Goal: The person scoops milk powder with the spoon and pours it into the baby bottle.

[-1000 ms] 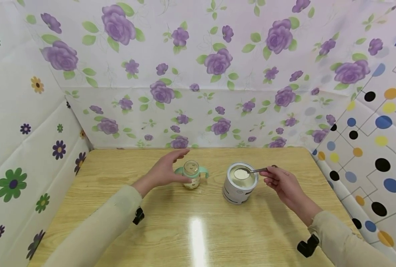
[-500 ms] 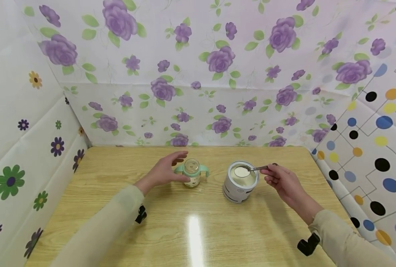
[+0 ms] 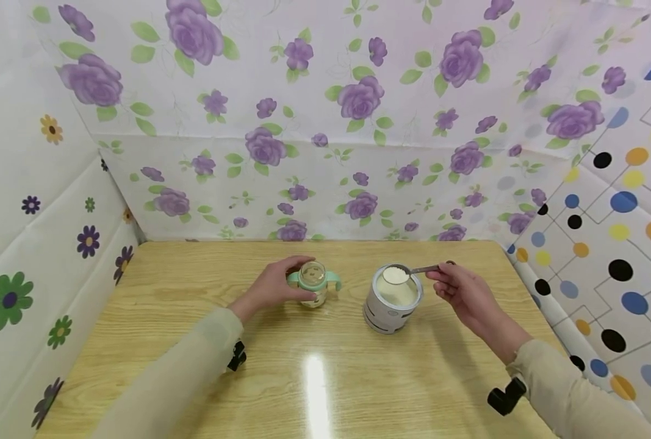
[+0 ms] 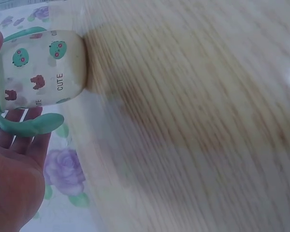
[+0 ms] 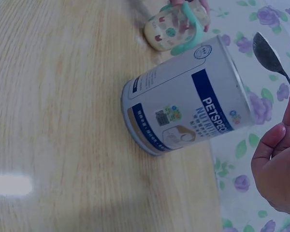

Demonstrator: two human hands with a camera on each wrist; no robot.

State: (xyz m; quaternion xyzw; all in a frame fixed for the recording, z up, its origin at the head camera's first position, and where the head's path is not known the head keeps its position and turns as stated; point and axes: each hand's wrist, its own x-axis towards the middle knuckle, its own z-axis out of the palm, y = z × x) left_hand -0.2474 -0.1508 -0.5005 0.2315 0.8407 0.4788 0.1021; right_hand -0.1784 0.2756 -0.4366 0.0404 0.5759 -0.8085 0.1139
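A baby bottle (image 3: 314,284) with a mint-green collar and two side handles stands upright and uncapped on the table. My left hand (image 3: 270,288) grips it from the left, thumb in front and fingers behind. Cartoon prints and pale contents show on the bottle (image 4: 43,70) in the left wrist view. My right hand (image 3: 466,299) pinches the handle of a metal spoon (image 3: 425,269). White powder fills the spoon's bowl, just above the mouth of an open tin (image 3: 389,317). Pale powder lies inside that tin. Its printed label faces the right wrist view, where the spoon (image 5: 268,53) appears beyond the rim.
The tin stands to the right of the bottle, with a short gap between them. Both rest on a light wood table (image 3: 204,390). A purple-flowered cloth (image 3: 325,146) rises behind the far edge, and patterned cloths hang on both sides.
My left hand has closed in from around the bottle to grip it. My right hand has lifted the loaded spoon slightly above the tin's mouth. Bottle and tin stay put.
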